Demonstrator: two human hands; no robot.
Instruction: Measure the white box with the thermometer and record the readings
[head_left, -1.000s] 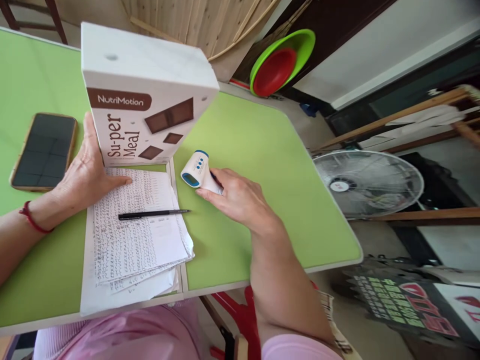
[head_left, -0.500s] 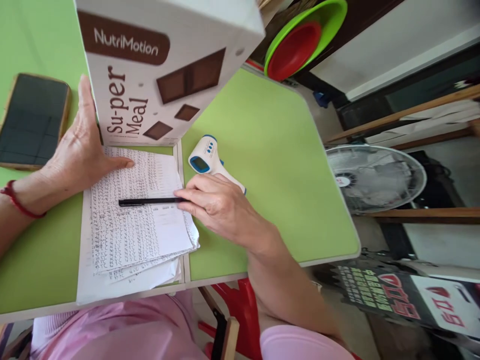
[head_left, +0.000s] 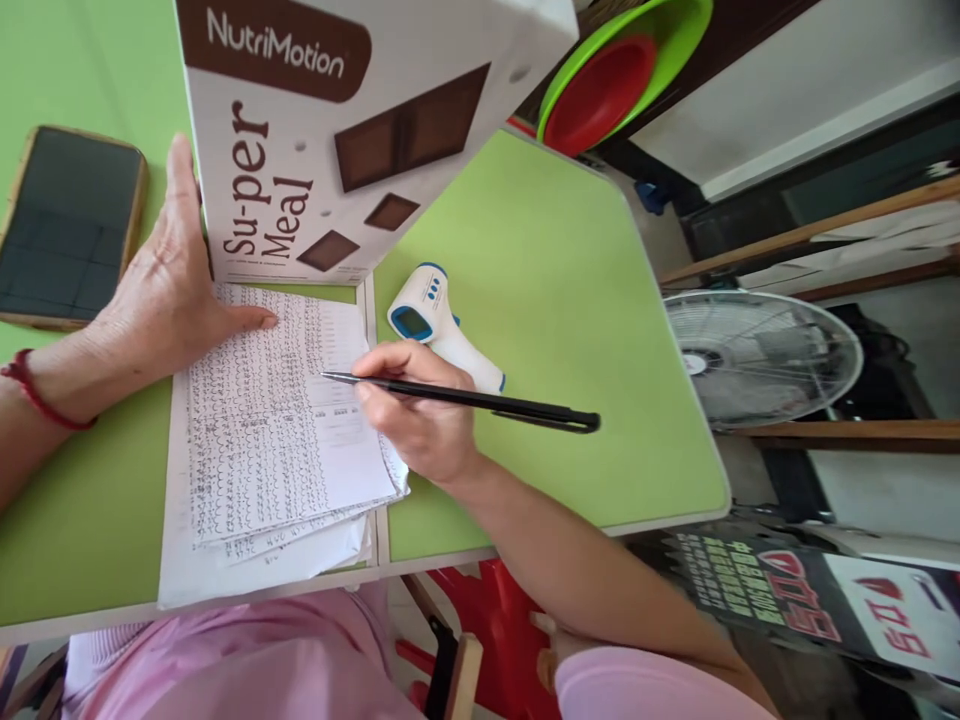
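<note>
Between the thumb and fingers of my right hand (head_left: 424, 410) is a black pen (head_left: 517, 403), its tip pointing left over the sheets. A stack of handwritten paper sheets (head_left: 262, 430) lies on the green table (head_left: 585, 300). My left hand (head_left: 165, 270) is spread open, its thumb resting on the top sheet and its fingers along the side of a white NutriMotion box (head_left: 315, 210). Just beyond my right hand lies a white and blue infrared thermometer (head_left: 420, 310). Whether the pen tip touches the paper I cannot tell.
A dark phone (head_left: 71, 230) in a tan case lies left of my left hand. Past the table's right edge are a fan (head_left: 765, 355) and a printed carton (head_left: 787, 590). Green and red basins (head_left: 600, 95) stand at the back. A red stool (head_left: 487, 620) shows below.
My right hand has turned the pen around: it lay flat across the sheets, and now its tip points at the paper with the shaft out to the right. My left hand stays put.
</note>
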